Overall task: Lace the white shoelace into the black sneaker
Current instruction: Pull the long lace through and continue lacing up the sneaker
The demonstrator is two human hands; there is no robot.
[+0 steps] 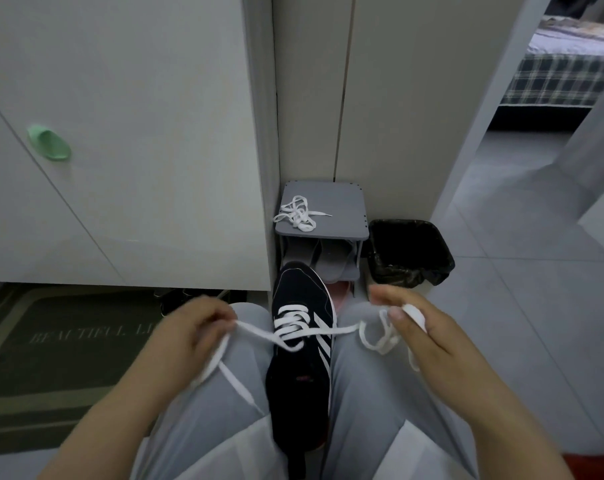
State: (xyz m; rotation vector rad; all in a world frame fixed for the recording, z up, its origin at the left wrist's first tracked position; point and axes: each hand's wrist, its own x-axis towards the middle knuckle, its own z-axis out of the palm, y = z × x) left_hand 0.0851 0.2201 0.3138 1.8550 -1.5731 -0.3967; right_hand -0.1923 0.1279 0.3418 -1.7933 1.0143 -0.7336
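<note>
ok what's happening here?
A person is lacing a black sneaker held between their knees. The left hand pinches one side of the white shoelace, the right hand grips the other, both pulled out sideways. Several rows are already laced. A second loose lace lies on the grey rack beyond.

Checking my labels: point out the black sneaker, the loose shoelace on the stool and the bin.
black sneaker (pixel 302 292): head view, on the toe.
loose shoelace (pixel 297 215): head view, middle of the tangle.
bin (pixel 406 273): head view, on its front wall.
</note>
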